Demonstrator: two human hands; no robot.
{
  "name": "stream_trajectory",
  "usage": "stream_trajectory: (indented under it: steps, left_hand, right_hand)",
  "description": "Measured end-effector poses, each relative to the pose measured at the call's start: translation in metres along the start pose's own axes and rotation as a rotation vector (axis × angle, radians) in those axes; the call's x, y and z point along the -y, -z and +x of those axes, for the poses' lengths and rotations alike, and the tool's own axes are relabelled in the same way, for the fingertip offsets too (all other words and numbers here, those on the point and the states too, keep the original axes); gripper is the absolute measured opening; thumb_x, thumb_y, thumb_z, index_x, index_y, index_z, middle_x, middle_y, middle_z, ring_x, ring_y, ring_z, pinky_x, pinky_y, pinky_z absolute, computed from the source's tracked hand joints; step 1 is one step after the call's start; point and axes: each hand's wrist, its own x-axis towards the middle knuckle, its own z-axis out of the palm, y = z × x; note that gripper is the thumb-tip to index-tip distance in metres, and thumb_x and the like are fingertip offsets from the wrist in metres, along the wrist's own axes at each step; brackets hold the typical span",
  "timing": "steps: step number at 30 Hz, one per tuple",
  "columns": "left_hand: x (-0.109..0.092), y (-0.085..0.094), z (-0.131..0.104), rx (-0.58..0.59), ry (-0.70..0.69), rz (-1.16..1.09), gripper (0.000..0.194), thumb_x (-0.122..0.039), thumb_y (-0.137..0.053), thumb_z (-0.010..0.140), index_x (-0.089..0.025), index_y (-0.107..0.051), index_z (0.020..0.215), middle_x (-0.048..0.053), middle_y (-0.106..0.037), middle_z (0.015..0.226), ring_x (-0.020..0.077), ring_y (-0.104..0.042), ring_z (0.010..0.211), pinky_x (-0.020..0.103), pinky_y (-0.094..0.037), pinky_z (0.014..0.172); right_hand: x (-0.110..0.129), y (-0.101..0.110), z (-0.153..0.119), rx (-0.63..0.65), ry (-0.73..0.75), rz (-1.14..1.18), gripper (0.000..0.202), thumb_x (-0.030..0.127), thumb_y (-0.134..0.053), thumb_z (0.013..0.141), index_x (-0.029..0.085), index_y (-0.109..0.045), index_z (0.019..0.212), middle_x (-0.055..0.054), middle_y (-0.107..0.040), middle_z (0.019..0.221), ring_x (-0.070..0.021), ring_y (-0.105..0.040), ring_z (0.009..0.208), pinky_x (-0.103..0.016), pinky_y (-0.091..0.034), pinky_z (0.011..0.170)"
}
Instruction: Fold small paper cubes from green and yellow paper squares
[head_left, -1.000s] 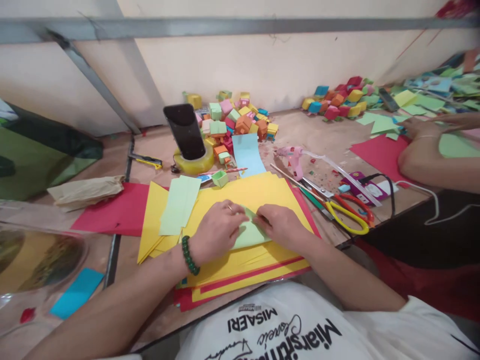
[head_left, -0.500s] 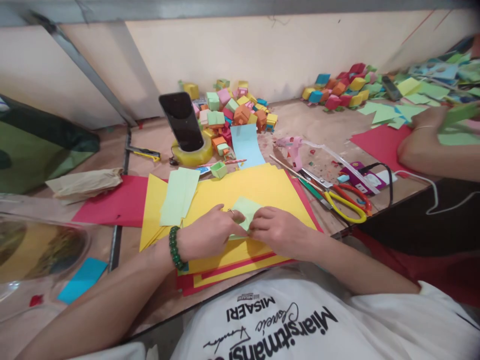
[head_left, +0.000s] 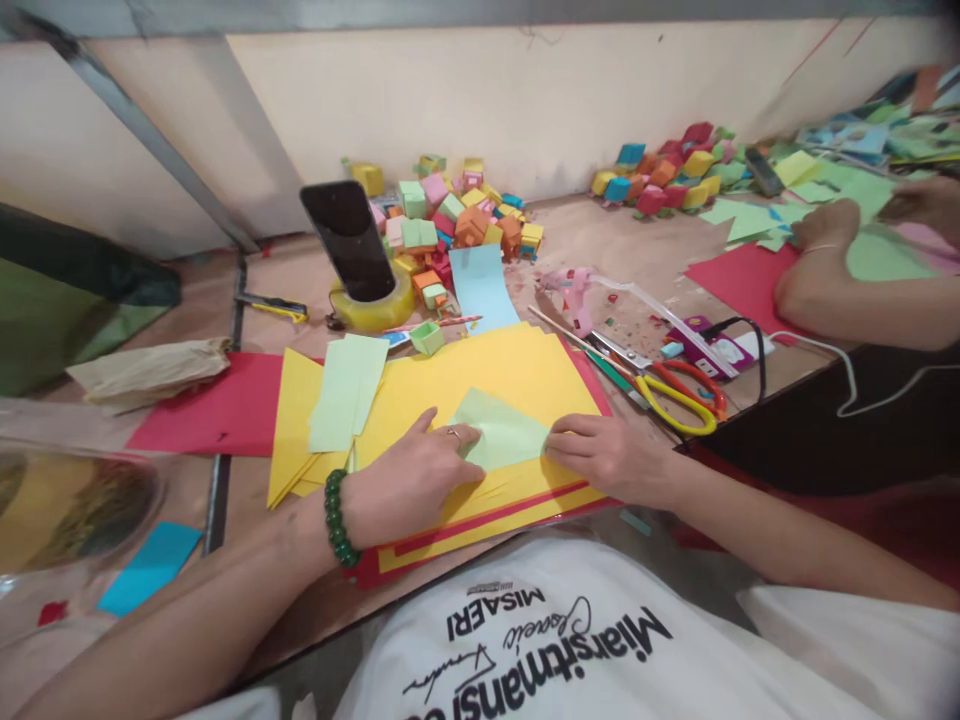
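A folded sheet of light green paper (head_left: 504, 430) lies on a stack of yellow paper (head_left: 420, 385), between my two hands. My left hand (head_left: 420, 475), with a ring and a green bead bracelet, has its fingertips on the paper's left side, its thumb lifted away. At the paper's right corner, the fingers of my right hand (head_left: 604, 455) are pressed together on it. Light green paper strips (head_left: 349, 390) lie left of it, and a small light green paper box (head_left: 427, 338) sits just beyond the stack.
A phone (head_left: 349, 240) stands in a yellow tape roll (head_left: 375, 305) before a heap of paper cubes (head_left: 450, 205). To the right lie scissors (head_left: 679, 403), a pink glue gun (head_left: 576, 300) and a purple power strip (head_left: 709, 350). Another person's hand (head_left: 825, 225) works at the far right.
My right hand has moved right, away from my left, uncovering more of the light green paper. My left hand stays at its left side. The other person's hands have shifted.
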Motion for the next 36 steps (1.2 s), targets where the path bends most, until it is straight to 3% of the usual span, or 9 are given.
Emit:
stream_trajectory:
  steps: [5, 12, 19, 28, 33, 36]
  left_hand:
    - [-0.021, -0.005, 0.004, -0.003, 0.027, 0.18, 0.023, -0.007, -0.052, 0.08, -0.015, -0.063, 0.099, 0.009, -0.065, 0.093, 0.0248, -0.059, 0.094, 0.05, -0.036, 0.101]
    - [-0.035, -0.013, -0.034, 0.028, 0.145, 0.293, 0.032, -0.015, -0.052, 0.085, -0.01, -0.063, 0.115, 0.014, -0.065, 0.115, 0.0251, -0.054, 0.11, 0.043, -0.033, 0.107]
    - [-0.032, -0.039, -0.071, -0.184, 0.271, 0.323, 0.032, -0.007, -0.05, 0.081, -0.012, -0.066, 0.11, 0.011, -0.069, 0.109, 0.0259, -0.058, 0.101, 0.041, -0.038, 0.097]
    - [-0.029, -0.053, -0.08, -0.253, 0.286, 0.349, 0.043, 0.0, -0.043, 0.077, -0.012, -0.065, 0.113, 0.012, -0.07, 0.106, 0.0271, -0.06, 0.097, 0.046, -0.036, 0.096]
    - [-0.028, -0.058, -0.082, -0.202, 0.31, 0.333, 0.046, 0.0, -0.045, 0.077, -0.013, -0.064, 0.116, 0.012, -0.068, 0.11, 0.0269, -0.06, 0.1, 0.047, -0.036, 0.099]
    - [-0.031, -0.058, -0.081, -0.156, 0.343, 0.339, 0.047, 0.0, -0.048, 0.076, -0.013, -0.064, 0.118, 0.012, -0.068, 0.112, 0.0281, -0.06, 0.101, 0.048, -0.035, 0.1]
  right_hand:
    - [0.0, -0.002, -0.006, -0.039, 0.018, -0.013, 0.029, 0.012, -0.038, 0.097, 0.013, -0.066, 0.089, -0.01, -0.066, 0.091, -0.0191, -0.057, 0.09, -0.033, -0.053, 0.073]
    - [-0.004, -0.01, -0.015, -0.203, 0.042, 0.007, 0.032, 0.007, -0.033, 0.095, 0.012, -0.065, 0.101, -0.01, -0.069, 0.098, -0.0178, -0.06, 0.088, -0.033, -0.057, 0.074]
    - [-0.003, -0.018, -0.024, -0.331, -0.023, 0.019, 0.034, 0.009, -0.034, 0.095, 0.017, -0.066, 0.106, -0.008, -0.071, 0.1, -0.0181, -0.062, 0.094, -0.034, -0.057, 0.078]
    - [0.004, -0.021, -0.042, -0.308, -0.212, -0.1, 0.034, 0.006, -0.036, 0.09, 0.016, -0.066, 0.101, -0.008, -0.067, 0.09, -0.0185, -0.056, 0.084, -0.033, -0.052, 0.074]
    - [0.009, -0.001, -0.036, -0.196, -0.323, -0.196, 0.032, 0.003, -0.038, 0.085, 0.017, -0.066, 0.078, -0.006, -0.063, 0.073, -0.0173, -0.054, 0.071, -0.028, -0.045, 0.061]
    - [0.015, 0.013, -0.018, -0.221, -0.361, -0.164, 0.03, 0.003, -0.039, 0.085, 0.018, -0.063, 0.075, -0.005, -0.064, 0.074, -0.0166, -0.056, 0.069, -0.028, -0.044, 0.06]
